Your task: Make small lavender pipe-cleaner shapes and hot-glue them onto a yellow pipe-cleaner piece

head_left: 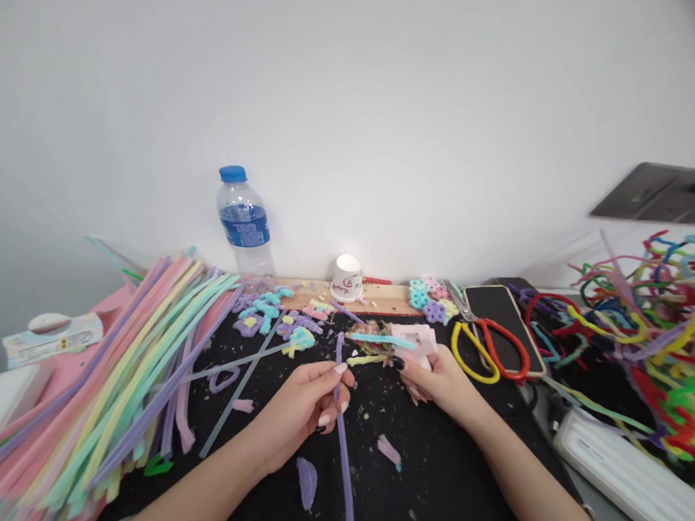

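Note:
A long purple chenille stem [345,474] is pinched between the thumb and fingers of my left hand [315,399]. Its short upper end sticks up above the fingertips and its long end hangs toward me. My right hand [436,383] is closed at a pale pink plastic object [415,339], whose kind I cannot make out. A turquoise strip [383,339] crosses in front of that object, near a fuzzy multicoloured clump [370,334]. A pale yellow twisted piece [366,360] lies between the two hands. Purple fluffy scrap [307,483] rests below my left hand.
Pastel chenille stems [150,378] are heaped left; bright tangled ones [679,327] fill the right. Scissors [485,354] lie beside a phone [501,319]. A water bottle [244,221] and paper cup [347,278] stand by the wall, near small flower pieces [432,299].

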`<act>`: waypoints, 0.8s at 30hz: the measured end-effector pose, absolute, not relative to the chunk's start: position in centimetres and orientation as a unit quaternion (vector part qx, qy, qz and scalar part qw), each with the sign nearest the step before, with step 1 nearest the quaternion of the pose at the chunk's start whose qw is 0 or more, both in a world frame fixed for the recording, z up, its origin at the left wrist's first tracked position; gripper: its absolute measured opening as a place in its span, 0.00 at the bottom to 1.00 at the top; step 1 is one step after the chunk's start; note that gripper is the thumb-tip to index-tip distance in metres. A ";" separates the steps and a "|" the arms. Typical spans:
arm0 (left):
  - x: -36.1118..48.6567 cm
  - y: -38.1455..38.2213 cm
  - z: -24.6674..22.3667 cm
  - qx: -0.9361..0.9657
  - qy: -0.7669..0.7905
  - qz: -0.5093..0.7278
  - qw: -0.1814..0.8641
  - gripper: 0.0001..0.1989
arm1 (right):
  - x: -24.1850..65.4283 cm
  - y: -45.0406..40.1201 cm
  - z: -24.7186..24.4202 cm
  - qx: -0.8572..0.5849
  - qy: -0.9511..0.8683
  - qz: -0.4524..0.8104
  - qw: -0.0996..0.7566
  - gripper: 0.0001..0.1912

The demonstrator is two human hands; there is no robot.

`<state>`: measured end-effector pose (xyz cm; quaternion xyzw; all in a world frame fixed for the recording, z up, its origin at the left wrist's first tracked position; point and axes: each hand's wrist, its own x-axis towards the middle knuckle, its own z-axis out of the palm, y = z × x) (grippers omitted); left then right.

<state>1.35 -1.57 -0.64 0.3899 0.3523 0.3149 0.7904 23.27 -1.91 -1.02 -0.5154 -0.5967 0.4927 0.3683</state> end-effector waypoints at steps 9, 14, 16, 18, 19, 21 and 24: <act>1.4 -1.6 -0.6 0.395 0.346 0.313 0.791 0.14 | 23.2 -1.9 -1.2 -0.517 -0.599 0.491 0.364 0.17; 1.3 -1.5 -0.5 0.393 0.352 0.309 0.791 0.13 | 23.2 -2.0 -1.1 -0.519 -0.602 0.485 0.364 0.17; 1.3 -1.5 -0.5 0.392 0.353 0.310 0.791 0.14 | 23.1 -2.0 -1.0 -0.516 -0.604 0.483 0.367 0.19; 1.3 -1.5 -0.6 0.391 0.351 0.311 0.792 0.14 | 23.1 -2.0 -0.9 -0.517 -0.603 0.482 0.369 0.19; 1.3 -1.5 -0.6 0.391 0.351 0.312 0.791 0.14 | 23.1 -2.0 -0.9 -0.518 -0.602 0.482 0.370 0.19; 1.3 -1.5 -0.6 0.392 0.353 0.313 0.790 0.14 | 23.1 -2.0 -1.0 -0.521 -0.598 0.483 0.371 0.17; 1.4 -1.5 -0.5 0.391 0.359 0.312 0.787 0.14 | 23.2 -2.0 -1.1 -0.525 -0.593 0.484 0.371 0.16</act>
